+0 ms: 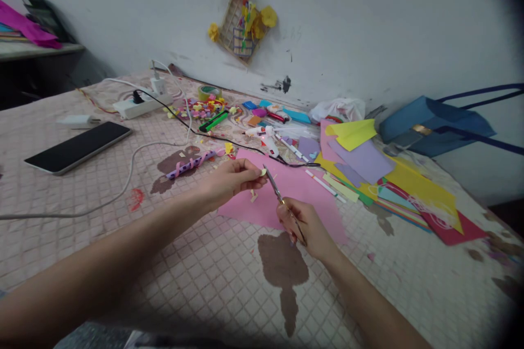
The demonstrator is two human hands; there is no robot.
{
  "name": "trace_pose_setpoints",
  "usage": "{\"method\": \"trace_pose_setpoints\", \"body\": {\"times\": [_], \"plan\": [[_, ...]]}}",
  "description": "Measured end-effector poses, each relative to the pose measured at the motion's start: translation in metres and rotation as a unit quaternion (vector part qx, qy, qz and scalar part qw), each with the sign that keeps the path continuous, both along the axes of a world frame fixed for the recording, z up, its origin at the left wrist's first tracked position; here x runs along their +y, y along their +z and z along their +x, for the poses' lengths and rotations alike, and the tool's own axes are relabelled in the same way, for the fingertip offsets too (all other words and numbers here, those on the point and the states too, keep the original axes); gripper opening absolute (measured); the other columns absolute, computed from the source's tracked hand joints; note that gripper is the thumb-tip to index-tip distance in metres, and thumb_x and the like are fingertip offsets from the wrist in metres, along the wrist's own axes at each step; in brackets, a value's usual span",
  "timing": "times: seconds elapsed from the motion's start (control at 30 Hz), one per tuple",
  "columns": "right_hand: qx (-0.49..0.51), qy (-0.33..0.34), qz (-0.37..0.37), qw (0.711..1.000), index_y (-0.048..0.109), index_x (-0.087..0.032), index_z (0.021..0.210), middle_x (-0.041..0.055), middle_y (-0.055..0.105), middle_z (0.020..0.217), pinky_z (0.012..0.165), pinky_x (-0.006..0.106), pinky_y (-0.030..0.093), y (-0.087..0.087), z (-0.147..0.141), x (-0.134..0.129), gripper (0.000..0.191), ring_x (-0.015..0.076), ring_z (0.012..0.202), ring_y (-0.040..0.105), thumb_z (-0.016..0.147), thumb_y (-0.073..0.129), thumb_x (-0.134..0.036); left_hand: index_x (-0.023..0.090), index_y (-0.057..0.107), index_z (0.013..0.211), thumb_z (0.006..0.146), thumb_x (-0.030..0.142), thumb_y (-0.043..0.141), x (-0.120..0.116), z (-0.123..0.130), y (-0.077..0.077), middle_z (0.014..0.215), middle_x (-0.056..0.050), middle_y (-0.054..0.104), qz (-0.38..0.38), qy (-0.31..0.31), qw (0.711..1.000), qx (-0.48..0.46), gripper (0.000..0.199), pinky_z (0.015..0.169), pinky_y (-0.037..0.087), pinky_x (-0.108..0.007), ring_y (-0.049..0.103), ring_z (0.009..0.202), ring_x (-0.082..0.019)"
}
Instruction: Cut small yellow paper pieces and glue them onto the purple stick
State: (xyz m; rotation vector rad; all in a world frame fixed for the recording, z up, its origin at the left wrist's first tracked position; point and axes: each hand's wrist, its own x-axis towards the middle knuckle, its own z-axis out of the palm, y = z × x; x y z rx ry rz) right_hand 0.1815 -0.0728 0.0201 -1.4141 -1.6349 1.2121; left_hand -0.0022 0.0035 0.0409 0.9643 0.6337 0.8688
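Observation:
My left hand (237, 180) pinches a small pale-yellow piece of paper (263, 173) between thumb and fingertips. Scissors (273, 184) are gripped in my right hand (301, 223), their blades pointing up and left, with the tips right beside the paper piece. Whether the blades touch it I cannot tell. Beneath both hands lies a pink sheet of paper (319, 202), with a few pale paper scraps (254, 195) on it. A purple patterned stick wound with pink strip (190, 164) lies left of my left hand.
Behind the pink sheet are a hot glue gun (268, 139), a green cutter (213, 121), paper cutouts (196, 109) and tape (209, 92). Coloured sheets (364, 158) and a blue bag (434, 125) lie right. A phone (79, 144), power strip (141, 103) and cables (135, 158) lie left.

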Motion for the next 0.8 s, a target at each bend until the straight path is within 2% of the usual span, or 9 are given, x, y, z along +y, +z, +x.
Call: {"method": "trace_pose_setpoints", "body": {"times": [0.23, 0.33, 0.43, 0.53, 0.6, 0.67, 0.8], "plan": [[-0.013, -0.016, 0.009, 1.0, 0.044, -0.019, 0.064, -0.0074, 0.036, 0.048, 0.036, 0.019, 0.028, -0.001, 0.001, 0.002, 0.036, 0.0062, 0.036, 0.035, 0.084, 0.044, -0.05, 0.011, 0.056, 0.067, 0.072, 0.019, 0.065, 0.005, -0.003, -0.002, 0.075, -0.005, 0.066, 0.003, 0.01, 1.0, 0.01, 0.013, 0.072, 0.047, -0.026, 0.062, 0.071, -0.011], [-0.086, -0.045, 0.061, 0.993, 0.047, -0.019, 0.066, -0.0061, 0.037, 0.05, 0.039, 0.02, 0.029, 0.002, 0.011, 0.008, 0.035, 0.0077, 0.039, 0.037, 0.083, 0.045, -0.049, 0.012, 0.057, 0.069, 0.072, 0.021, 0.066, 0.016, -0.012, -0.002, 0.074, -0.005, 0.067, 0.048, 0.033, 0.996, 0.073, 0.013, 0.068, 0.048, -0.025, 0.062, 0.068, -0.011], [-0.263, -0.074, 0.122, 0.954, 0.05, -0.019, 0.063, -0.0041, 0.043, 0.047, 0.043, 0.022, 0.027, 0.005, 0.026, 0.016, 0.034, 0.0106, 0.043, 0.042, 0.082, 0.047, -0.048, 0.012, 0.057, 0.069, 0.07, 0.021, 0.067, 0.028, -0.023, -0.002, 0.067, -0.004, 0.065, 0.128, 0.042, 0.975, 0.179, 0.013, 0.06, 0.048, -0.024, 0.059, 0.06, -0.01], [-0.453, -0.101, 0.142, 0.874, 0.053, -0.02, 0.065, 0.0, 0.054, 0.052, 0.047, 0.024, 0.023, 0.006, 0.04, 0.024, 0.031, 0.0144, 0.048, 0.048, 0.081, 0.049, -0.046, 0.013, 0.059, 0.07, 0.069, 0.021, 0.067, 0.038, -0.032, -0.005, 0.062, -0.003, 0.063, 0.2, 0.055, 0.947, 0.245, 0.011, 0.055, 0.046, -0.023, 0.057, 0.056, -0.01], [-0.527, -0.109, 0.135, 0.832, 0.057, -0.021, 0.069, 0.0025, 0.06, 0.057, 0.047, 0.026, 0.021, 0.005, 0.047, 0.027, 0.027, 0.0161, 0.051, 0.052, 0.081, 0.049, -0.044, 0.014, 0.061, 0.07, 0.069, 0.021, 0.066, 0.041, -0.036, -0.008, 0.061, -0.003, 0.062, 0.221, 0.055, 0.937, 0.264, 0.01, 0.054, 0.046, -0.022, 0.057, 0.055, -0.01], [-0.554, -0.107, 0.126, 0.816, 0.06, -0.021, 0.076, 0.0039, 0.063, 0.062, 0.047, 0.026, 0.022, 0.004, 0.052, 0.028, 0.025, 0.0169, 0.054, 0.055, 0.082, 0.048, -0.042, 0.014, 0.062, 0.069, 0.069, 0.022, 0.066, 0.043, -0.037, -0.011, 0.059, -0.002, 0.061, 0.23, 0.037, 0.934, 0.272, 0.009, 0.051, 0.045, -0.02, 0.056, 0.053, -0.009], [-0.544, -0.099, 0.115, 0.825, 0.061, -0.022, 0.086, 0.0039, 0.067, 0.072, 0.05, 0.025, 0.027, 0.001, 0.058, 0.028, 0.026, 0.0183, 0.062, 0.06, 0.083, 0.047, -0.043, 0.014, 0.062, 0.068, 0.07, 0.024, 0.064, 0.04, -0.035, -0.014, 0.056, -0.002, 0.061, 0.24, -0.011, 0.926, 0.29, 0.01, 0.049, 0.044, -0.018, 0.055, 0.05, -0.009]]}}
